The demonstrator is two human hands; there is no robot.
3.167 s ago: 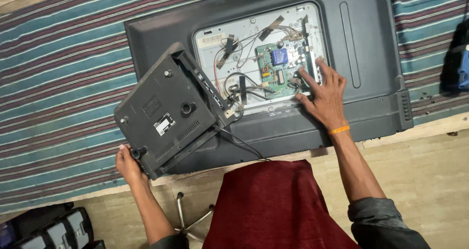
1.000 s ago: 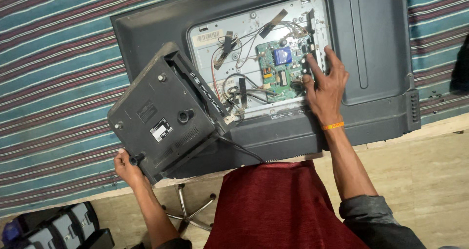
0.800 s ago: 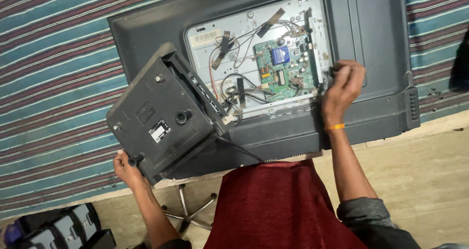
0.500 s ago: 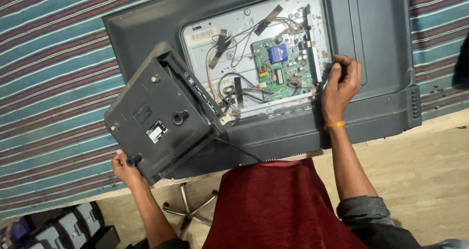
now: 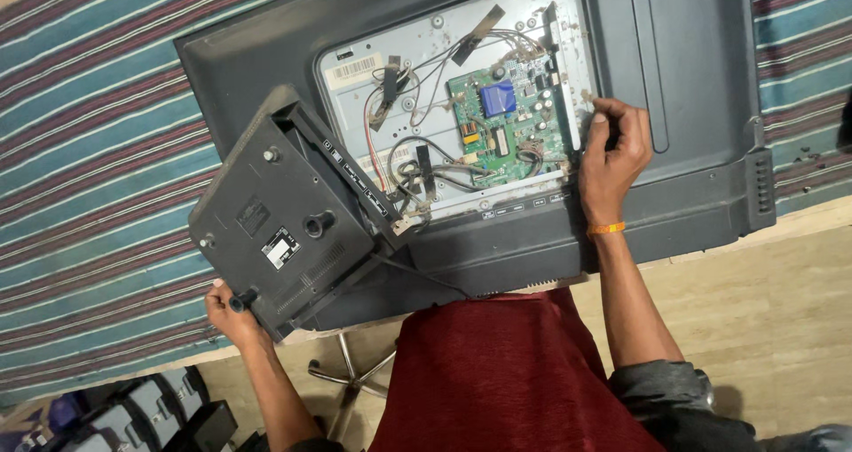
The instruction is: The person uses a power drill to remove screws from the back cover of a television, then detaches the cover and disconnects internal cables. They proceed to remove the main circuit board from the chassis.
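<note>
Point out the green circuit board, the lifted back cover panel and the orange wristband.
green circuit board (image 5: 506, 133), head view, middle of the board.
lifted back cover panel (image 5: 275, 212), head view, flat outer face.
orange wristband (image 5: 606, 229), head view, band on the right wrist.

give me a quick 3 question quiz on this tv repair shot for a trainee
1. True or false: the left hand holds the detached back cover panel at its lower corner.
2. Where is the right hand? A) on the striped cloth B) at the right edge of the green circuit board C) on the wooden table
3. Fill in: the right wrist wears an ____ band.

Key: 1 true; 2 B; 3 orange
</note>
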